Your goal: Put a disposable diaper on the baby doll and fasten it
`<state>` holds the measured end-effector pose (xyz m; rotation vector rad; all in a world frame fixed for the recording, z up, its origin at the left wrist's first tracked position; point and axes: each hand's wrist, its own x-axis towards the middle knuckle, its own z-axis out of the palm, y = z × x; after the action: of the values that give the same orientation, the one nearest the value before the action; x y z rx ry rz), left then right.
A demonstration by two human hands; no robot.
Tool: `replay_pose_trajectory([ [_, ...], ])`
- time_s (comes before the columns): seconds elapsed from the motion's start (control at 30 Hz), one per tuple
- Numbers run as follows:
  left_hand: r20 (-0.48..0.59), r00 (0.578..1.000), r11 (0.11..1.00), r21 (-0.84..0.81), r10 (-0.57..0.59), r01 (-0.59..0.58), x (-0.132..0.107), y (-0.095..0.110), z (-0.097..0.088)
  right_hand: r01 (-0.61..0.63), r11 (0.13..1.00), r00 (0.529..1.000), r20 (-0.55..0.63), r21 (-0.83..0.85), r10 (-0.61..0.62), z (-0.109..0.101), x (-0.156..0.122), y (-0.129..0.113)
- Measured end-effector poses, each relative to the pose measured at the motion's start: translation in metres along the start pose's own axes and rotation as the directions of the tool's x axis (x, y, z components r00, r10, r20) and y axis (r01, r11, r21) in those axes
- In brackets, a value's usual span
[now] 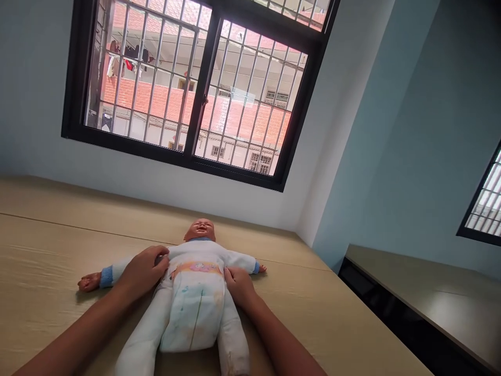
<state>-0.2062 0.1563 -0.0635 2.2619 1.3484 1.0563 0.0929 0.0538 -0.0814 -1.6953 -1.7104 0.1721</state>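
Note:
A baby doll [200, 227] lies on its back on the wooden table, head away from me and arms spread. It wears a white top with blue cuffs. A white diaper [195, 313] with an orange printed waistband covers its front, between the white cloth legs. My left hand [145, 269] is curled at the doll's side by the diaper's left edge; what its fingers pinch is hidden. On the other side, my right hand [239, 286] is closed at the waistband's right end, thumb on the diaper's edge and the other fingers mostly out of sight.
The table [313, 308] reaches back to the wall under a barred window [191, 89]. A second table [442, 292] with a dark side stands at the right, apart from this one by a gap. Part of another window [485, 198] shows at the far right.

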Motion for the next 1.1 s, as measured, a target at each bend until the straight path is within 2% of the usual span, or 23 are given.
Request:
replay_pose_trajectory([
  [0.13, 0.033, 0.999, 0.995, -0.102, 0.004, -0.001, -0.007, 0.016, -0.005, 0.014, 0.998, 1.0, -0.004, 0.063, -0.014, 0.0, 0.0, 0.0],
  [0.27, 0.088, 0.995, 0.973, -0.226, 0.057, -0.036, -0.011, 0.026, -0.004, 0.025, 0.996, 1.0, 0.001, 0.083, -0.025, 0.0, -0.001, -0.001],
  [0.43, 0.162, 0.986, 0.891, -0.452, 0.036, 0.042, -0.01, 0.027, 0.001, 0.03, 0.996, 0.999, 0.007, 0.081, -0.031, 0.0, -0.001, -0.002],
  [0.67, 0.2, 0.98, 0.838, -0.537, 0.021, 0.092, -0.008, 0.025, 0.008, 0.017, 0.998, 1.0, 0.011, 0.067, -0.018, 0.001, -0.001, -0.001],
  [1.1, 0.198, 0.98, 0.823, -0.56, 0.021, 0.096, -0.01, 0.03, 0.007, 0.004, 1.0, 1.0, 0.02, 0.024, -0.005, -0.002, -0.001, -0.003],
])
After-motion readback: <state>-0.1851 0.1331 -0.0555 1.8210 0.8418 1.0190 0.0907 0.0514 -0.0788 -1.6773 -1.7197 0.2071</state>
